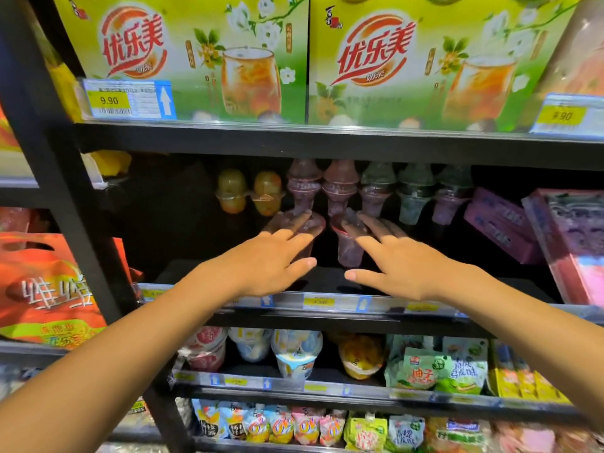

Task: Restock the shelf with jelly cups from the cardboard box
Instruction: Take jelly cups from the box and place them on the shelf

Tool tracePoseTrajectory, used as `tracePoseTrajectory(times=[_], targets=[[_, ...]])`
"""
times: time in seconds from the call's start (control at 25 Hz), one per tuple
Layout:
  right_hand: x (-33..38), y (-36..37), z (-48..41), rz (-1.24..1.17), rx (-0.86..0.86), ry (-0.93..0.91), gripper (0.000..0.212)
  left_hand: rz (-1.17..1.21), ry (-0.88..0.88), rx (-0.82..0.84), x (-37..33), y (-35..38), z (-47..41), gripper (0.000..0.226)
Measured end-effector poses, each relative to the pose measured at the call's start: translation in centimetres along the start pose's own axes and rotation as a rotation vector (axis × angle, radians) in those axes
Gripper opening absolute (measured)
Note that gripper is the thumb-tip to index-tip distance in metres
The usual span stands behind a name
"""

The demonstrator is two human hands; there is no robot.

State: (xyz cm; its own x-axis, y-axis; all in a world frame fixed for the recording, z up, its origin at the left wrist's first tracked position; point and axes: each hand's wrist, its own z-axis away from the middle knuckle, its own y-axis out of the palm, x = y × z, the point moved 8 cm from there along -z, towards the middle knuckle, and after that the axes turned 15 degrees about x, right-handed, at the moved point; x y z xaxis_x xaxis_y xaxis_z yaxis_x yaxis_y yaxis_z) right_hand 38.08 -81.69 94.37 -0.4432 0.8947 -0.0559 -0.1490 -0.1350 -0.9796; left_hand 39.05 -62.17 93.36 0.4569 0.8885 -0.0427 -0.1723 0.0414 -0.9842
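Both my hands reach into the middle shelf point(327, 302). My left hand point(271, 259) has straight fingers lying against a purple jelly cup point(309, 237). My right hand point(395, 256) has straight fingers touching a second purple jelly cup point(348, 246) beside it. Both cups stand at the front of the shelf, a small gap between them. Behind them runs a row of stacked cups: purple jelly cups point(304, 188), darker green-topped cups point(415, 191) and yellow fruit cups point(232, 191) to the left. The cardboard box is out of view.
Green drink cartons point(196, 60) fill the shelf above. Pink boxes point(503, 220) sit at the right of the middle shelf. An orange bag point(45, 282) hangs at left beyond the black upright point(65, 178). Cups and snack pouches point(434, 367) fill the lower shelves.
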Motion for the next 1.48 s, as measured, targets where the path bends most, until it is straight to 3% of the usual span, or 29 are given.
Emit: tracePoseTrajectory(times=[0.2,0.48,1.12,1.28,1.48], targets=[[-2.3,0.3,-4.0,-0.038,0.086,0.039,0.091,0.026,0.049,0.035,1.2,-0.5,-4.0,0.069],[-3.4,-0.3,-7.8,-0.078,0.081,0.084,0.102,0.079,-0.025,0.024,3.3,-0.9,-8.1,0.072],[-4.4,-0.8,-10.7,-0.077,0.036,0.098,0.104,0.031,-0.002,-0.004,3.8,-2.0,-9.9,0.094],[-5.2,-2.7,-9.8,0.050,-0.180,0.042,0.092,0.028,0.043,-0.081,4.3,-2.9,-9.7,0.098],[-5.4,-3.4,-9.9,0.223,-0.371,0.097,0.077,0.004,0.096,-0.223,4.2,-3.3,-10.1,0.084]])
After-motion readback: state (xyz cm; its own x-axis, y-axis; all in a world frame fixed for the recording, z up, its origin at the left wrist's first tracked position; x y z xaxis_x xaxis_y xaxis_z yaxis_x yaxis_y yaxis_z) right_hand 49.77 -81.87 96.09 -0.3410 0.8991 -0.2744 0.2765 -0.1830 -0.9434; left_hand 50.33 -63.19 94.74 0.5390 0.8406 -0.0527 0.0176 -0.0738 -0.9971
